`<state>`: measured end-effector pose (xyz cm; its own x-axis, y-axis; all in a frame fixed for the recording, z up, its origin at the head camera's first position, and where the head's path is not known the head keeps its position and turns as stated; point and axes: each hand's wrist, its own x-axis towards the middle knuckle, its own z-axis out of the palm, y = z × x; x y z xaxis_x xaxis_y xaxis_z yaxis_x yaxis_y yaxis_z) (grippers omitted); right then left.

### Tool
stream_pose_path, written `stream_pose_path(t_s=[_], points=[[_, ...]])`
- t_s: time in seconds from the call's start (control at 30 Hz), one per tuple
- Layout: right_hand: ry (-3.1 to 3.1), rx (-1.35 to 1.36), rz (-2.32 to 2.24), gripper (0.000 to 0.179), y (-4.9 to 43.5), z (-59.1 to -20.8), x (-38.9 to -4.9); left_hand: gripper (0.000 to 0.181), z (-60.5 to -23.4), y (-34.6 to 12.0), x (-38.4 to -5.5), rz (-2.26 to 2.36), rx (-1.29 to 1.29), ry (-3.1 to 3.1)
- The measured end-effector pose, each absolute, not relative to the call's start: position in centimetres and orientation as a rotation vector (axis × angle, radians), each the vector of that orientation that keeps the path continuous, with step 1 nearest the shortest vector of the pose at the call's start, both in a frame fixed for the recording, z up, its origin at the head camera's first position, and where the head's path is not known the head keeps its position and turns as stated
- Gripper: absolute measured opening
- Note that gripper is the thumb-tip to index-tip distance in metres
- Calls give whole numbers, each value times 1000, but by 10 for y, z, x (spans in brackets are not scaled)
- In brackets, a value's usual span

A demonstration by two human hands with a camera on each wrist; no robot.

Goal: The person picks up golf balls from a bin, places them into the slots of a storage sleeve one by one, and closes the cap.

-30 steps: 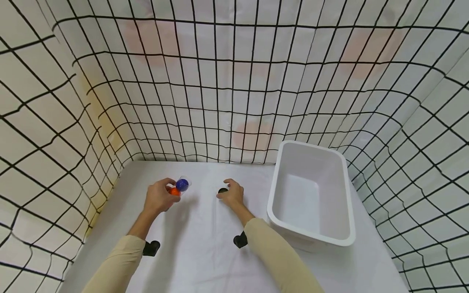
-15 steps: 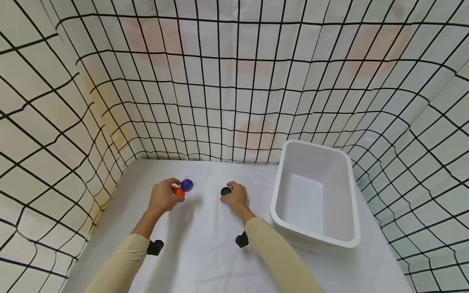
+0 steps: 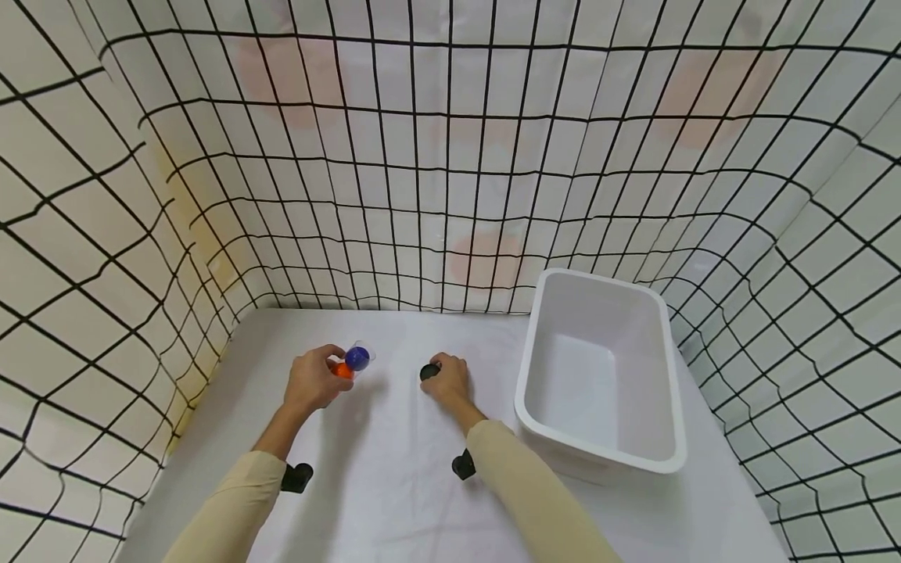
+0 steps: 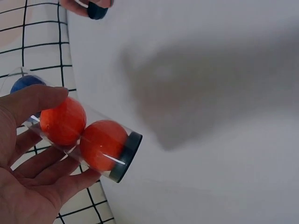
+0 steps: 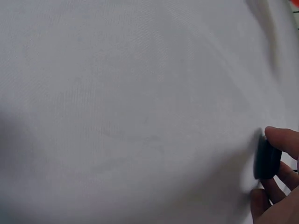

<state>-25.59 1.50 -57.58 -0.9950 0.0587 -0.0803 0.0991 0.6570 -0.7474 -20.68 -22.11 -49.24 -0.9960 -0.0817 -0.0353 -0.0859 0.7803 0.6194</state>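
Note:
My left hand (image 3: 313, 380) grips a clear tube (image 4: 96, 115) round its middle and holds it at a slant above the table. Inside the tube are a blue ball (image 3: 357, 359) near the upper, uncapped end and two orange balls (image 4: 103, 144) below it. A black cap (image 4: 127, 157) closes the lower end. To the right, my right hand (image 3: 450, 380) pinches a loose black cap (image 5: 267, 157) between thumb and fingers, apart from the tube. In the left wrist view, only a few fingertips of that hand and part of its cap show, at the top.
A deep white bin (image 3: 522, 383) stands on the right of the white-covered table (image 3: 394, 485). Black netting (image 3: 450, 172) rises behind the table and along both sides. Shadows of the arms fall across the cloth.
My right hand's fingers have drawn in round the black cap, which they now pinch. The left hand with the tube has shifted slightly to the right and otherwise stays as it was.

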Motion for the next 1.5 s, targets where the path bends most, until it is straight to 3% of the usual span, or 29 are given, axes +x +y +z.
stream_pose_path(t_s=[0.3,0.83,1.5], points=[[2854,94,-1386,36,7,-556,-258,48,-502,-209,-208,1038,-145,2960],[2878,-43,-1557,44,6,-480,-257,45,-512,-169,-216,1071,-95,2973],[2681,-51,-1603,37,26,-478,-249,46,-517,-143,-217,1109,-65,2909]])
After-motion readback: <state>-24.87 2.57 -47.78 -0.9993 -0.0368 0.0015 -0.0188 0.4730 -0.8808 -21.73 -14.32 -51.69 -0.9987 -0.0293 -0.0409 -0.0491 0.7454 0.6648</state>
